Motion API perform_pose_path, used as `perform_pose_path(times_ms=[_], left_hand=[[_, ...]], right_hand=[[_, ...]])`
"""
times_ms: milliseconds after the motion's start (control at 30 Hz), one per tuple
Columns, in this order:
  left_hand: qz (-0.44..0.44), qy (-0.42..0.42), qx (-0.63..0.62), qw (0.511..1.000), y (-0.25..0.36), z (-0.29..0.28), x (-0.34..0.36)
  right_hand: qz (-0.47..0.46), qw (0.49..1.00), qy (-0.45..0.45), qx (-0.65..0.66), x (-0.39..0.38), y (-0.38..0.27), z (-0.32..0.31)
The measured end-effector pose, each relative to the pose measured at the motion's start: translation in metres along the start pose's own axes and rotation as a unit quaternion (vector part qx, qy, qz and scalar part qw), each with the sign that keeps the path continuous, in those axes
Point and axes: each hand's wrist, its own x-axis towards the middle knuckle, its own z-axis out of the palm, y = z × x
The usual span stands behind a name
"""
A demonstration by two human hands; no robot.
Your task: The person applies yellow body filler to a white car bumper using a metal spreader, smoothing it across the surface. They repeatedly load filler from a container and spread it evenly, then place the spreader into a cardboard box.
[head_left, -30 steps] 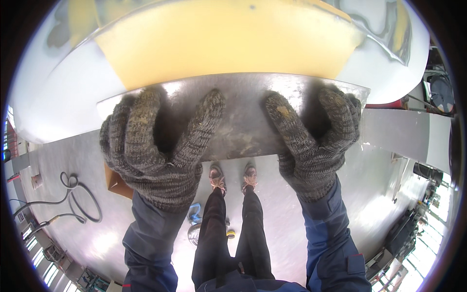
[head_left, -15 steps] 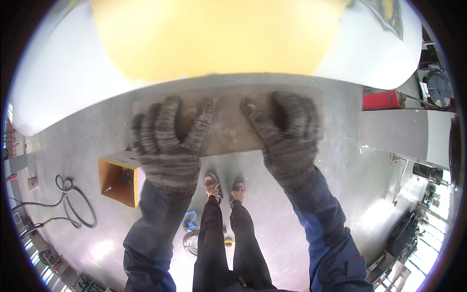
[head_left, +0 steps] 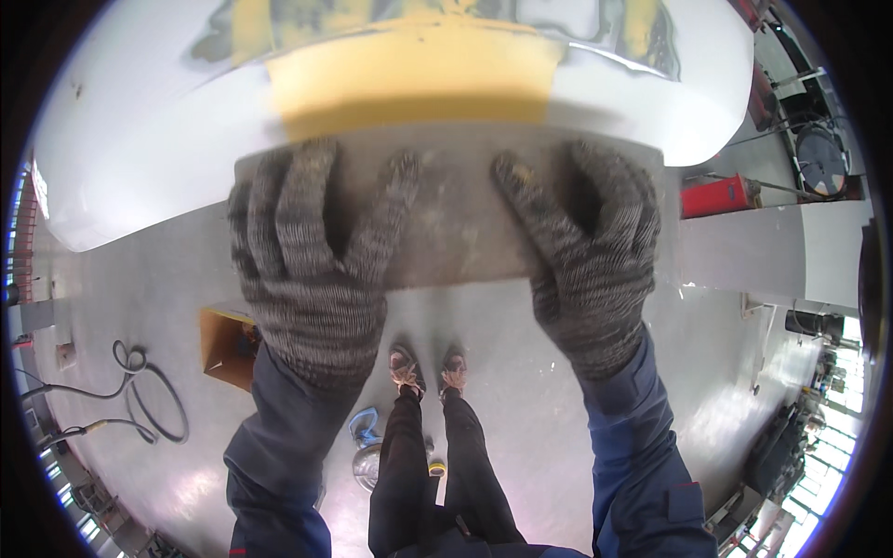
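My left hand [head_left: 316, 242], in a dark speckled knit glove, grips the left end of a flat grey plate [head_left: 451, 223], thumb spread along its surface. My right hand [head_left: 591, 251], gloved likewise, holds the right end in a similar way. The plate lies at the lower edge of a large white curved panel [head_left: 149, 139], which has a wide yellow patch [head_left: 409, 70] and mottled grey and yellow areas along the top. Whether the plate touches the panel I cannot tell.
A grey floor with coiled hose [head_left: 139, 391] at left, an open cardboard box [head_left: 223, 349] left of my feet, a round metal object [head_left: 366, 465] with blue part by my legs. At right, a red object [head_left: 714, 197], a grey ledge [head_left: 744, 246] and assorted equipment.
The plate and both hands moved down, narrowing in view, then back up toward the panel, appearing larger again. The panel's mottled upper areas have come back into view.
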Motion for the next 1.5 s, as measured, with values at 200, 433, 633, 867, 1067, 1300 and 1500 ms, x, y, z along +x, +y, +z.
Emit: perform_pose_path(times_ms=[200,433,633,867,1067,1300,1500], left_hand=[[-0.008,0.016,0.060,0.998,-0.017,0.005,0.033],[-0.008,0.019,0.075,0.997,-0.027,0.015,0.041],[-0.001,0.015,0.067,0.998,-0.031,0.020,0.047],[0.003,0.039,0.056,0.998,-0.035,0.026,0.053],[-0.008,0.014,0.046,0.999,-0.035,0.025,0.051],[0.006,0.018,0.019,1.000,-0.038,0.031,0.050],[0.024,0.015,0.002,1.000,-0.038,0.037,0.041]], right_hand=[[-0.048,0.999,0.006,-0.013,0.043,0.000,-0.004],[-0.039,0.999,0.025,-0.028,0.054,0.010,0.013],[-0.043,0.998,0.043,-0.021,0.060,0.012,0.017],[-0.051,0.997,0.049,-0.013,0.061,0.017,0.018],[-0.058,0.997,0.050,0.016,0.060,0.024,0.020],[-0.057,0.997,0.054,-0.006,0.058,0.027,0.024],[-0.044,0.998,0.037,0.002,0.051,0.025,0.029]])
